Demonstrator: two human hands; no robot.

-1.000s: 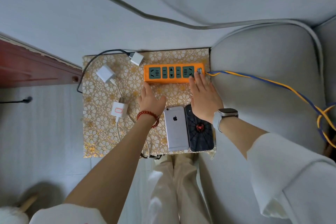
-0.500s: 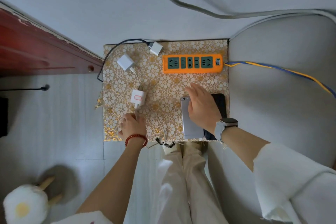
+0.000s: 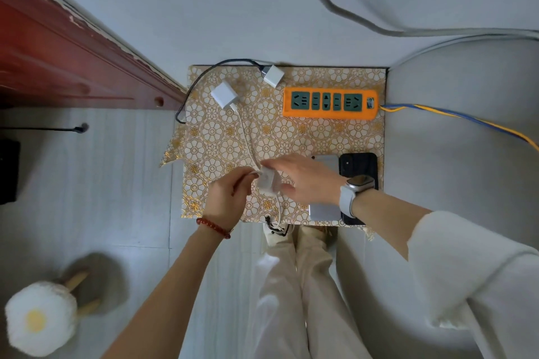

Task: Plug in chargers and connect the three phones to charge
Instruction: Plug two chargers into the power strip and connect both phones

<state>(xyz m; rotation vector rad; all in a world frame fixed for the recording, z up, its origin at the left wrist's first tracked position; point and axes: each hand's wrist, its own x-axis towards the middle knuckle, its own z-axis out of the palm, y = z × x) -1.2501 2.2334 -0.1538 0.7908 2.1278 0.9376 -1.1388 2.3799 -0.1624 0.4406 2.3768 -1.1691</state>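
Since a moment ago our right hand (image 3: pixel 306 178) leaves the phones and joins our left hand (image 3: pixel 226 198) at the white charger (image 3: pixel 266 179), now lifted off the desk (image 3: pixel 291 137). Right grip pinches the charger body; left grip pinches its cable (image 3: pixel 248 143) at the plug end, likely to seat or free it. Power strip (image 3: pixel 331 103) sits empty at the far edge. Silver phone (image 3: pixel 325 210) and black phone (image 3: pixel 358 165) lie side by side, unconnected; a third we cannot see.
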